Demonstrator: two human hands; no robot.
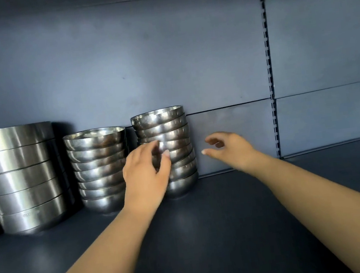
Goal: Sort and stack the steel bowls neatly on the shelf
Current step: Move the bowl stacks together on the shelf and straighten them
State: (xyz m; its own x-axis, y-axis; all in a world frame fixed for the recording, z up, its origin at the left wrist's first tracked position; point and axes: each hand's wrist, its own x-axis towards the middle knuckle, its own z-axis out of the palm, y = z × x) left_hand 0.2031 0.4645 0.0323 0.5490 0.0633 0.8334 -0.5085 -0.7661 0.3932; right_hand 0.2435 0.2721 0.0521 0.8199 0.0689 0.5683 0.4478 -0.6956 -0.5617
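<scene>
Two stacks of small round steel bowls stand at the back of the dark shelf [208, 223]. The left small stack [97, 166] is straight. The right small stack [165, 133] is taller and leans a little. My left hand [145, 174] is in front of the right stack, fingers spread and loosely curved at its left side, thumb near the middle bowls. My right hand [228, 147] hovers just right of that stack, fingers relaxed, holding nothing and apart from the bowls.
A stack of larger straight-sided steel bowls [18, 176] fills the far left, with another stack cut off by the frame edge. The grey back panel [165, 58] and a slotted upright [271, 79] stand behind.
</scene>
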